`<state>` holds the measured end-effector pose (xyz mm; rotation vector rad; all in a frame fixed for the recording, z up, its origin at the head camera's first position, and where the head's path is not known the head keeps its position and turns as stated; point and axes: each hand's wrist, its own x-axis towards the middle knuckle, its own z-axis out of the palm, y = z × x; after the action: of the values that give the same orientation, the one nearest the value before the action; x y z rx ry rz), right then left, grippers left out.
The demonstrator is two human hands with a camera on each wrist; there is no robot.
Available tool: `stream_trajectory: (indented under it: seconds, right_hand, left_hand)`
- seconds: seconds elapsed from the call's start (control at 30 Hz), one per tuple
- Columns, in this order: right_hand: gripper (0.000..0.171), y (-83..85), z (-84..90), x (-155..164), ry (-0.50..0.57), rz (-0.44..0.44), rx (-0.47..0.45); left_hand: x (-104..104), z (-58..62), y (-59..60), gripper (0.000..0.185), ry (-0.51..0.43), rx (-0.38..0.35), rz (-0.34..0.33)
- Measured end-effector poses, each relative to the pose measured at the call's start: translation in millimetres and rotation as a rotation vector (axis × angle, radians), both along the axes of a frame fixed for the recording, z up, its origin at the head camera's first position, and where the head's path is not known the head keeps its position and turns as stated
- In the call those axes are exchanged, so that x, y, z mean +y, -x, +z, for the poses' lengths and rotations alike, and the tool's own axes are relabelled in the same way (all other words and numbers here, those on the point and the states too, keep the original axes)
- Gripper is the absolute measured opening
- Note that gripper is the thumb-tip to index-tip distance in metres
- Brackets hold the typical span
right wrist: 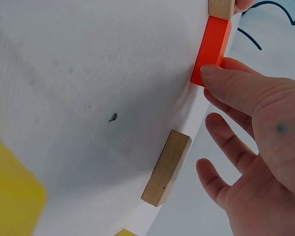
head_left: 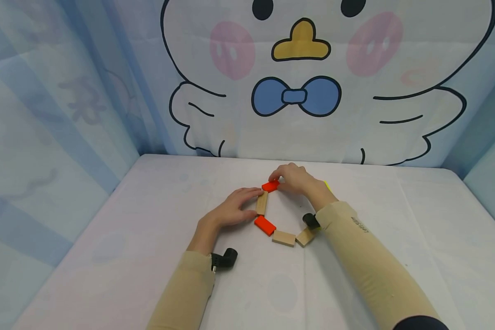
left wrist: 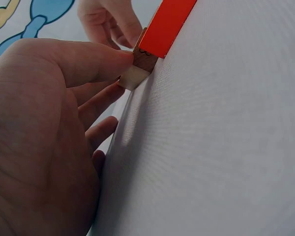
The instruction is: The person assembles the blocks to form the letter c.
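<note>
Left wall: pale blue patterned cloth, filling the left third of the head view.
Table: white cloth-covered surface, spanning the lower half of the head view.
Left hand: left hand, left of centre in the head view; fingers curled onto the upright wooden block, thumb and fingertips pinching it; the left wrist view shows the thumb tip pressed on that block's end, upper middle of that frame.
Lower red block: lower red block, flat on the table just below the upright wooden block, nearly touching its lower end; it shows again at the top of the left wrist view.
Top red block: top red block, at the top of the ring of blocks, centre of the head view; its left end is close to the top of the upright wooden block.
Bottom wooden blocks: flat wooden block and angled wooden block, side by side below centre, closing the ring's lower edge.
Right hand: right hand, just right of the top red block; thumb and fingers pinch that block, seen plainly in the right wrist view, upper right of that frame.
Yellow piece: yellow block, lower left of the right wrist view, blurred; it sits near the right wrist.
Backdrop: cartoon bird curtain, across the upper frame.
</note>
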<state>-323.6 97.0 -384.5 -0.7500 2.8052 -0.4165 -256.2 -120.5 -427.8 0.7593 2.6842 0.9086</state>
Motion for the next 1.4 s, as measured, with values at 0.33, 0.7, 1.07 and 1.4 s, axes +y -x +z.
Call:
stream_trajectory:
  seconds: [0.33, 0.7, 1.07, 1.4]
  right_hand:
    - [0.030, -0.6, 2.6, 3.7, 0.034, -0.029, -0.023]
    - [0.033, 1.8, 10.1, 16.7, 0.088, -0.056, -0.053]
    - [0.033, 4.5, 11.6, 41.8, 0.112, -0.133, -0.086]
    - [0.028, 2.3, 8.9, 59.6, 0.074, -0.152, -0.078]
  left_hand:
    - [-0.5, -0.2, 1.4, 0.058, -0.006, 0.005, -0.010]
    - [-1.0, 0.2, 0.6, 0.059, -0.012, -0.010, 0.002]
    - [-0.1, -1.9, 3.2, 0.058, -0.008, 0.007, -0.005]
    - [-1.8, -1.7, 1.0, 0.058, -0.022, 0.016, -0.021]
